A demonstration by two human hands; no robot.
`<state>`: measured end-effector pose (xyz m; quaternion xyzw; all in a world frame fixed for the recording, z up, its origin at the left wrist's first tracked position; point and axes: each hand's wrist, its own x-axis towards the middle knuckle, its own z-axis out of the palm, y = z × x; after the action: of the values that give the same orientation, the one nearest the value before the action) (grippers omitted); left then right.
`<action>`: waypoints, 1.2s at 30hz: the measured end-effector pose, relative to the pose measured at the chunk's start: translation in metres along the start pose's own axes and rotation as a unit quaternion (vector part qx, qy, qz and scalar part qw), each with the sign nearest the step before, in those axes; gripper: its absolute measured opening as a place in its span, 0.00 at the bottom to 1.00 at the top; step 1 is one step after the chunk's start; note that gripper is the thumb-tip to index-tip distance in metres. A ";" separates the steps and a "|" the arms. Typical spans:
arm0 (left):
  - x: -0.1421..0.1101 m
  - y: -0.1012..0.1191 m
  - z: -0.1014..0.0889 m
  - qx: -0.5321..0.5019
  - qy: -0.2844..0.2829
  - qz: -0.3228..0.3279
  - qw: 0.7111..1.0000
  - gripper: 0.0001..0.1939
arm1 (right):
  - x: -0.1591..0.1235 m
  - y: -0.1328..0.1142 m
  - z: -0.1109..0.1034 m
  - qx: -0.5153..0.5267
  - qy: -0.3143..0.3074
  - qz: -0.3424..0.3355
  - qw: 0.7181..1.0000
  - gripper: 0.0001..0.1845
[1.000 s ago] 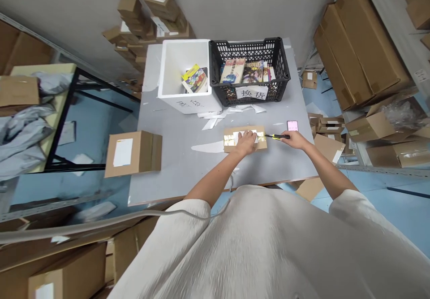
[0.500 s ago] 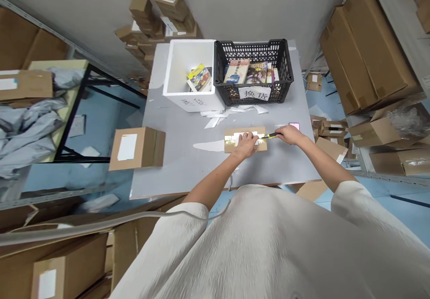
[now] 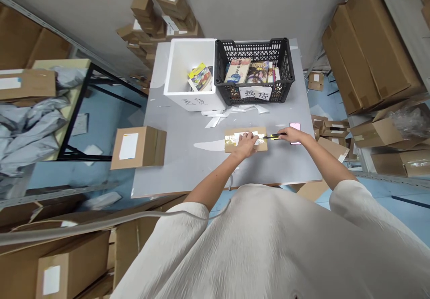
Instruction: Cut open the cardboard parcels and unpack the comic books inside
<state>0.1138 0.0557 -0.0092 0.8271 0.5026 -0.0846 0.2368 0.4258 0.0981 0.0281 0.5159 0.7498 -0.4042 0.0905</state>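
Note:
A small cardboard box (image 3: 229, 145) with a white label and shiny tape lies flat on the grey table (image 3: 181, 173). My left hand (image 3: 247, 144) rests on top of it, fingers spread over the label, a ring on one finger. In my right hand (image 3: 290, 135) is a black-and-yellow utility knife (image 3: 276, 136), held level with its tip at the box's right end. Whether the blade is in the tape is too small to tell. A phone with a pink screen (image 3: 295, 128) lies partly under my right hand.
Behind the box stand a white foam box (image 3: 190, 101) and a black plastic crate (image 3: 287, 81), both with books inside. Torn white paper strips (image 3: 215, 120) lie before them. A larger carton (image 3: 151, 146) sits at the table's left edge. Stacked cartons (image 3: 363, 52) flank the right side.
My right hand has moved slightly right with the utility knife, which now lies more level. More of the phone shows. My left hand stays on the box.

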 end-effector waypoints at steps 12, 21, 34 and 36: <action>0.005 -0.003 0.001 -0.023 0.000 0.002 1.000 0.36 | -0.029 0.018 0.080 0.327 0.062 0.014 0.943 0.32; 0.006 0.002 -0.006 -0.039 0.042 -0.015 0.998 0.33 | -0.046 0.013 0.091 0.326 0.189 0.038 0.925 0.29; 0.026 0.016 -0.012 0.024 0.089 -0.052 0.994 0.32 | -0.049 -0.010 0.088 -0.039 0.240 0.007 0.970 0.22; 0.025 0.015 -0.014 0.039 0.089 -0.033 0.995 0.33 | -0.049 -0.013 0.087 -0.065 0.240 0.011 0.969 0.23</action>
<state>0.1376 0.0767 -0.0022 0.8232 0.5447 -0.0374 0.1557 0.4122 0.0013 0.0048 0.5991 0.7685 -0.2182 -0.0542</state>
